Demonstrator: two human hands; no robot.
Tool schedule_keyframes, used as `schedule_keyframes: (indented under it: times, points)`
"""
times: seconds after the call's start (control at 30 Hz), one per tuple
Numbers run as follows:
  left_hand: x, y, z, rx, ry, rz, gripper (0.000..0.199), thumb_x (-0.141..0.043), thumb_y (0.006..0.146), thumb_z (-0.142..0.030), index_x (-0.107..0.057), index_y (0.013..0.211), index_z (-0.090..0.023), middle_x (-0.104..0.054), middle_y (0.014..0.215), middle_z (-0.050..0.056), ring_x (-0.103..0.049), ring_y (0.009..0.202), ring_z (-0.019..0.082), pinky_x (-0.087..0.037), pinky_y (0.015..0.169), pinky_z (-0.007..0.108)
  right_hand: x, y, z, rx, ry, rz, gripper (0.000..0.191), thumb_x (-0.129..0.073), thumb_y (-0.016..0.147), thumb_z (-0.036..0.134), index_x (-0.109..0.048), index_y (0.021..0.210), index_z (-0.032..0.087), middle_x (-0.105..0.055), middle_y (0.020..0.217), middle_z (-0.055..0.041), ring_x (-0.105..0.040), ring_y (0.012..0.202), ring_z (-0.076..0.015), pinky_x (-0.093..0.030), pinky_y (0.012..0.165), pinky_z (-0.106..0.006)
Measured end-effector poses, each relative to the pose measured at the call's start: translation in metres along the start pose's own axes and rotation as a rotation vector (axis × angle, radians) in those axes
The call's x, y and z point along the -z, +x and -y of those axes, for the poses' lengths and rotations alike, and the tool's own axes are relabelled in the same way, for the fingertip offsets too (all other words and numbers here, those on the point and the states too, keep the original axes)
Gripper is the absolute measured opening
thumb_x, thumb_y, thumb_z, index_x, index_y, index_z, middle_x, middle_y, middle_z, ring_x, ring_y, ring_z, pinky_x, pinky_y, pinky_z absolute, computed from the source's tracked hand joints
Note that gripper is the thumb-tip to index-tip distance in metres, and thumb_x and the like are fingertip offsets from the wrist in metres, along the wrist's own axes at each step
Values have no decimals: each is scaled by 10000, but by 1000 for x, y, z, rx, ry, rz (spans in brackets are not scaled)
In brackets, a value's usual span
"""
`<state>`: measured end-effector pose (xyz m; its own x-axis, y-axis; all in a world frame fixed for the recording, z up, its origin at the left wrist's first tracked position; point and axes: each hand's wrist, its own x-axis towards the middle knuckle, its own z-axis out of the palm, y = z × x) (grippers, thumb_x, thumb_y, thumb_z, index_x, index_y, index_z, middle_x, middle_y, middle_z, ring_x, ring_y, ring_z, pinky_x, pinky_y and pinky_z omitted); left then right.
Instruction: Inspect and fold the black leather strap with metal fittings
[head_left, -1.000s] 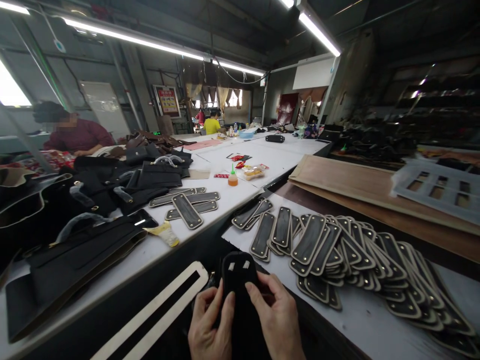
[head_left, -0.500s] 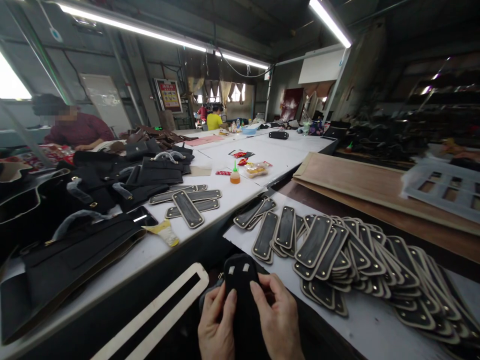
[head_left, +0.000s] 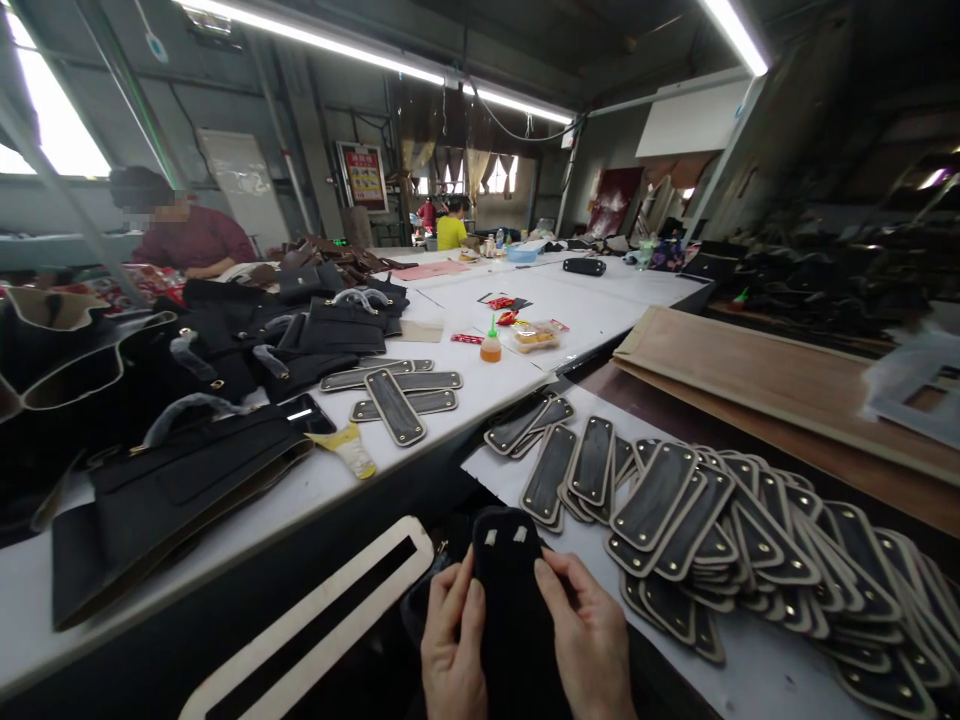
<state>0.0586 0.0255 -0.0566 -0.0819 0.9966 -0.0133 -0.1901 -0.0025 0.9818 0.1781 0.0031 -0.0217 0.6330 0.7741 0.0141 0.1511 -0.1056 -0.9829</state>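
Between my hands is a black fabric-like panel [head_left: 511, 600] with a rounded top end and two small pale metallic tabs near that end. My left hand [head_left: 454, 630] pinches its left edge with thumb and fingers. On the opposite edge, my right hand [head_left: 585, 625] grips it the same way. The panel's lower part runs down out of view. A cream-coloured frame with a long slot [head_left: 315, 620] lies to the left of my hands. Right of them, a heap of black leather pieces with pale edges and brass studs [head_left: 660, 500] covers the near table.
Black bags with wrapped handles [head_left: 180, 480] crowd the left table, beside a yellow-and-white scrap [head_left: 349, 450]. Farther back stand a green-tipped glue bottle [head_left: 490, 345] and a food pack [head_left: 536, 337]. A brown board [head_left: 787, 390] lies at right. A co-worker [head_left: 191, 235] sits at far left.
My view has turned slightly left, so the scene sits farther right in the picture. Both hands keep their hold on the black panel, with little change in grip.
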Motion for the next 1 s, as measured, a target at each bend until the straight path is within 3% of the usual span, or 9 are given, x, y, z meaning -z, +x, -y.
schedule_keyframes:
  times: [0.17, 0.33, 0.4, 0.5, 0.67, 0.73, 0.83, 1.0]
  points:
    - [-1, -3, 4, -64, 63, -50, 419, -573, 911, -573, -658, 1232, -318, -517, 1355, -3, -431, 1314, 184, -338, 1111, 216, -5, -3, -1, 56, -44, 7, 452, -591, 814, 596, -712, 889, 167, -687, 856, -79, -675, 809, -230, -561, 693, -255]
    - [12, 17, -5, 36, 49, 224, 558, -470, 959, -566, -385, 1465, -346, -297, 1572, -34, -206, 1468, 207, -159, 1235, 373, -14, -8, -6, 143, -45, 61, 498, -605, 859, 523, -654, 1188, 152, -675, 928, -83, -679, 804, -197, -585, 686, -237]
    - [15, 30, -16, 36, 16, 284, 582, -453, 956, -578, -373, 1470, -317, -313, 1565, -2, -240, 1455, 243, -153, 1234, 429, -16, -9, -8, 231, -107, 81, 492, -606, 881, 475, -623, 1260, 161, -657, 893, -69, -660, 761, -179, -579, 668, -233]
    - [14, 47, -33, -3, 12, 312, 494, -394, 972, -574, -523, 1323, -252, -478, 1438, 55, -391, 1364, 268, -235, 1193, 447, -15, -6, -5, 346, -196, 128, 446, -580, 917, 405, -596, 1313, 201, -641, 906, -60, -636, 762, -168, -566, 676, -232]
    - [13, 55, -46, -22, 56, 299, 448, -428, 946, -593, -599, 1080, -202, -612, 1175, 85, -547, 1148, 280, -396, 1031, 407, -8, 10, 15, 381, -262, 320, 473, -551, 929, 299, -510, 1399, 279, -635, 1037, -58, -622, 832, -178, -556, 793, -291]
    - [15, 54, -45, -42, 97, 301, 483, -413, 941, -615, -609, 1091, -200, -606, 1189, 93, -531, 1161, 289, -370, 1046, 417, -9, 16, 20, 409, -254, 363, 439, -571, 920, 283, -551, 1359, 306, -614, 1094, -58, -616, 935, -193, -540, 853, -306]
    - [16, 50, -43, -29, 123, 309, 521, -383, 943, -636, -614, 1115, -201, -598, 1205, 94, -520, 1159, 293, -355, 1042, 426, -14, 18, 21, 499, -190, 316, 293, -610, 905, 250, -660, 1186, 318, -585, 1125, -42, -576, 1063, -199, -496, 943, -309]
    - [13, 47, -47, -64, 88, 313, 473, -409, 943, -623, -615, 1031, -205, -621, 1129, 80, -503, 1180, 275, -381, 1011, 385, -25, 9, 24, 657, -135, 177, 106, -606, 899, 157, -656, 927, 246, -575, 925, -29, -578, 893, -171, -510, 788, -265]
